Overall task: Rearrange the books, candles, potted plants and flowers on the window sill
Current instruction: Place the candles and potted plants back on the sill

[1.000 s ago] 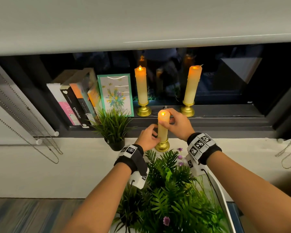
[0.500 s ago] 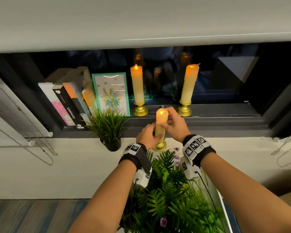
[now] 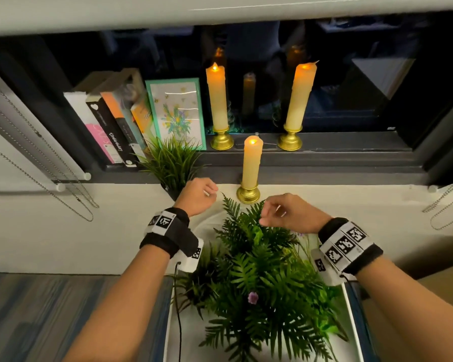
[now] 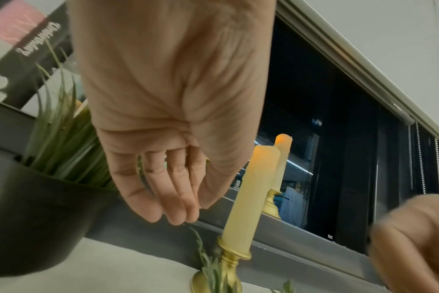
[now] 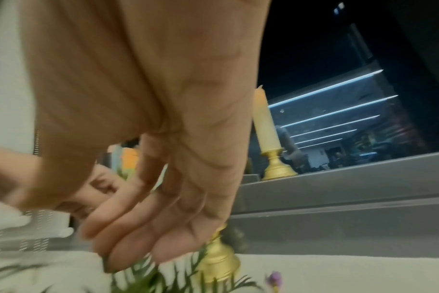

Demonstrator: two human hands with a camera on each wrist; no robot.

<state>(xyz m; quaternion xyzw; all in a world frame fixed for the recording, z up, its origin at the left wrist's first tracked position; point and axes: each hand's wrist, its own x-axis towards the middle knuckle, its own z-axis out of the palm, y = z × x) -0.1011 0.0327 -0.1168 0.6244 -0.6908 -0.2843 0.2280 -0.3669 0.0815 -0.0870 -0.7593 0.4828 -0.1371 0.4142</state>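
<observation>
Left hand [image 3: 198, 195] and right hand [image 3: 289, 212] hang loose, holding nothing, either side of the lit candle [image 3: 251, 163] on the white window sill [image 3: 351, 194] below dark glass.

Dim indoor light with a warm cast; the window glass [image 3: 338, 82] is black and mirrors the flames. Three candles glow orange at their tips, the nearest candle [image 3: 251, 160] just beyond both hands. The head view bends straight lines at its edges (the blind rail bows). The right hand [image 5: 143, 158] is smeared by motion blur; the left hand [image 4: 168, 111] is sharper, its surroundings soft.
</observation>
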